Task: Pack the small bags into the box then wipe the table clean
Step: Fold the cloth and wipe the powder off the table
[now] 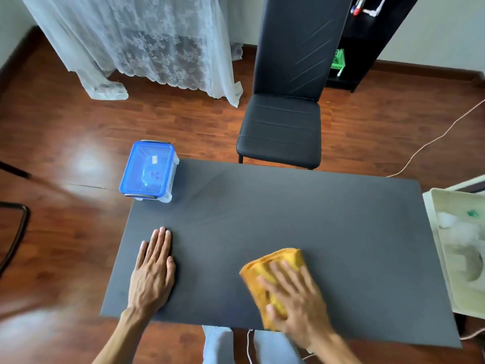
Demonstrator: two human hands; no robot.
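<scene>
A clear plastic box with a blue lid point(149, 171) stands shut on the far left corner of the dark grey table point(301, 219). What is inside is too blurred to tell. My left hand point(153, 269) lies flat on the table near the left front, fingers together, holding nothing. My right hand point(298, 300) presses flat on a folded orange cloth point(273, 266) near the front edge, right of centre. The hand and the cloth are blurred by motion. No small bags lie on the table.
A black chair point(283, 122) stands behind the table's far edge. A cream bin point(462, 248) with white stuff in it sits beside the table's right end. White lace curtains, a dark shelf and a thin cable on the wooden floor lie beyond.
</scene>
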